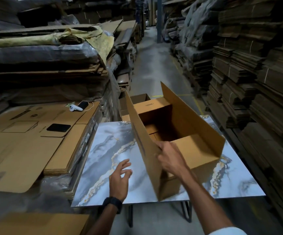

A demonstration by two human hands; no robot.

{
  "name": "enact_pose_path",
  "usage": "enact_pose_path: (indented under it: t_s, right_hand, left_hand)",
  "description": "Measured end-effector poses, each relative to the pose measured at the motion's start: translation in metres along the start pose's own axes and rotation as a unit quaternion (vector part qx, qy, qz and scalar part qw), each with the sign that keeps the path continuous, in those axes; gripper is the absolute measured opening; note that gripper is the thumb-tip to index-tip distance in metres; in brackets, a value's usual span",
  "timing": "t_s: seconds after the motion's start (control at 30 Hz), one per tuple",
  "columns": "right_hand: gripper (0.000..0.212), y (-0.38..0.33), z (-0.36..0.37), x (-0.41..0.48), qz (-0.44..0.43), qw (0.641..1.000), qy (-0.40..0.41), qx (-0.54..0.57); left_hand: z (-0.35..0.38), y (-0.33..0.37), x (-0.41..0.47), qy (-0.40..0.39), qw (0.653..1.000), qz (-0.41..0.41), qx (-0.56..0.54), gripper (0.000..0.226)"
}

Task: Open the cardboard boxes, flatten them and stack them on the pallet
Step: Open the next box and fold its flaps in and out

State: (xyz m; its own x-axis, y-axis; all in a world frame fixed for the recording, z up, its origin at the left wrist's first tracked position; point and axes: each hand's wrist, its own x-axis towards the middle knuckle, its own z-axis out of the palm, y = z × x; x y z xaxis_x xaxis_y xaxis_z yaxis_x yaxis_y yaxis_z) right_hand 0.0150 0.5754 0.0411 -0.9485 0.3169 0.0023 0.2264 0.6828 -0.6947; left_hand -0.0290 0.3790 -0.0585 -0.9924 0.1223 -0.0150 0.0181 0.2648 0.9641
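Closest to me are the two bare forearms reaching out, a dark watch (113,203) on the left wrist. The left hand (120,177) hangs over the marble-look table (103,150) with its fingers spread and loose, grasping nothing. The right hand (168,156) has its fingers curled round the near end of the box's left-side tall flap (142,133).

The cardboard box (196,119) sits on the right half of the table, mouth up, both long flaps standing. Its long axis runs away from the person toward the aisle, leaning slightly left. The floor of the box looks folded shut.

My worry is that only one hand is on it. The tabletop looks slick, so a hard pull on that flap could skid or tip the whole box toward the table's edge, or crease the flap off its fold line. The free hand ought to steady a wall first.

A stack of flat cardboard (27,150) lies to the left with a black phone (58,128) on it.
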Motion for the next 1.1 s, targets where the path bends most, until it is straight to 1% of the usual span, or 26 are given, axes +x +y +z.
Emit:
enact_pose_path:
  t_s: [0.07, 0.13, 0.23, 0.3, 0.37, 0.43, 0.5, 0.57, 0.63, 0.73, 0.8, 0.87, 0.9, 0.93, 0.97, 1.0, 1.03, 1.07, 1.1]
  right_hand:
    - [0.045, 0.034, -0.023, 0.002, 0.029, 0.997, 0.021, -0.063]
    - [0.046, 0.066, -0.055, -0.002, 0.064, 0.991, 0.042, -0.106]
    - [0.046, 0.107, -0.116, -0.020, 0.142, 0.982, 0.052, -0.109]
    - [0.045, 0.132, -0.149, -0.029, 0.177, 0.971, 0.071, -0.140]
    - [0.049, 0.153, -0.168, -0.034, 0.200, 0.955, 0.101, -0.192]
    - [0.050, 0.162, -0.179, -0.037, 0.206, 0.942, 0.114, -0.241]
    - [0.047, 0.162, -0.183, -0.035, 0.203, 0.920, 0.114, -0.315]
    - [0.046, 0.151, -0.179, -0.030, 0.183, 0.904, 0.111, -0.370]
    - [0.045, 0.133, -0.160, -0.023, 0.129, 0.907, 0.090, -0.390]
    - [0.046, 0.092, -0.106, -0.010, 0.019, 0.922, 0.048, -0.383]
    - [0.046, 0.070, -0.074, 0.003, -0.042, 0.928, 0.044, -0.366]
    - [0.041, 0.062, -0.060, 0.012, -0.067, 0.929, 0.057, -0.358]
    - [0.039, 0.064, -0.059, 0.015, -0.068, 0.929, 0.066, -0.358]
    - [0.038, 0.068, -0.059, 0.017, -0.070, 0.928, 0.077, -0.357]
    - [0.037, 0.074, -0.060, 0.017, -0.076, 0.926, 0.093, -0.359]
    - [0.038, 0.080, -0.060, 0.017, -0.081, 0.922, 0.106, -0.363]
    - [0.040, 0.085, -0.060, 0.017, -0.085, 0.920, 0.112, -0.367]
    - [0.041, 0.088, -0.059, 0.017, -0.087, 0.919, 0.113, -0.368]
    - [0.042, 0.090, -0.058, 0.018, -0.088, 0.919, 0.110, -0.367]
  left_hand:
    - [-0.003, 0.005, 0.012, 0.007, 1.000, 0.012, 0.005, 0.034]
    - [-0.006, 0.013, 0.024, 0.010, 0.999, 0.029, 0.018, 0.033]
    - [-0.008, 0.026, 0.044, 0.019, 0.998, 0.048, 0.035, 0.037]
    - [-0.006, 0.034, 0.057, 0.027, 0.997, 0.063, 0.039, 0.042]
    - [-0.001, 0.043, 0.068, 0.050, 0.994, 0.087, 0.051, 0.055]
    - [0.003, 0.050, 0.078, 0.079, 0.987, 0.106, 0.090, 0.077]
    - [0.006, 0.058, 0.083, 0.063, 0.988, 0.094, 0.103, 0.095]
    - [0.009, 0.063, 0.086, 0.032, 0.991, 0.095, 0.094, 0.099]
    - [0.011, 0.065, 0.087, 0.049, 0.989, 0.105, 0.088, 0.091]
    - [0.012, 0.064, 0.085, 0.088, 0.987, 0.093, 0.092, 0.070]
    - [0.007, 0.058, 0.080, 0.102, 0.983, 0.113, 0.102, 0.055]
    - [-0.005, 0.054, 0.077, 0.121, 0.977, 0.149, 0.087, 0.034]
    - [-0.013, 0.055, 0.077, 0.125, 0.976, 0.163, 0.071, 0.030]
    - [-0.020, 0.058, 0.079, 0.122, 0.977, 0.167, 0.058, 0.036]
    - [-0.027, 0.063, 0.081, 0.107, 0.980, 0.160, 0.050, 0.042]
    - [-0.031, 0.073, 0.084, 0.079, 0.983, 0.154, 0.056, 0.041]
    - [-0.033, 0.086, 0.088, 0.031, 0.985, 0.152, 0.073, 0.035]
    - [-0.031, 0.101, 0.092, -0.030, 0.982, 0.150, 0.113, 0.028]
    - [-0.025, 0.118, 0.098, -0.100, 0.969, 0.153, 0.165, 0.023]
